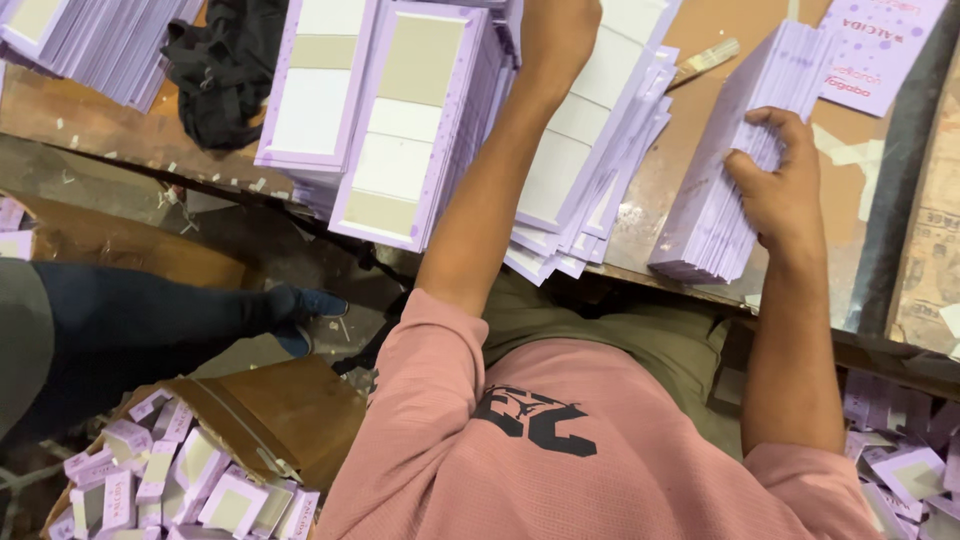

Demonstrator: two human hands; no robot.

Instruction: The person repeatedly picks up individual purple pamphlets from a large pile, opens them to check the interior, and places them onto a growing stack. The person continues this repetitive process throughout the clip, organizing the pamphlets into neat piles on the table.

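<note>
Right hand (775, 185): fingers curled over the top edge of the right stack (725, 170), gripping it, thumb on the near side.
Left hand (555, 40): reaching up over the fanned pile (590, 170); fingers cut off by the frame edge, so I cannot tell whether it grips anything.
Right stack: lilac flat cards on the brown table (670, 170), right of centre, just beside the fanned pile; long axis runs from the near table edge up and to the right, cards leaning left.
Fanned pile: lilac-edged white sheets under the left forearm, slipping over the near table edge.
Flat packs (390, 120): two tall stacks side by side, left of the arm, lilac borders with white and beige panels.
Far-left stack (80, 40): one more lilac pile at the table corner.
Printed sheet (880, 45): lilac, pink lettering, top right.
Black bag (225, 65): on the table between stacks.
Sack (270, 410): brown, on the floor lower left, full of small folded lilac boxes.
Another person: dark trouser leg (130, 320) at left.
</note>
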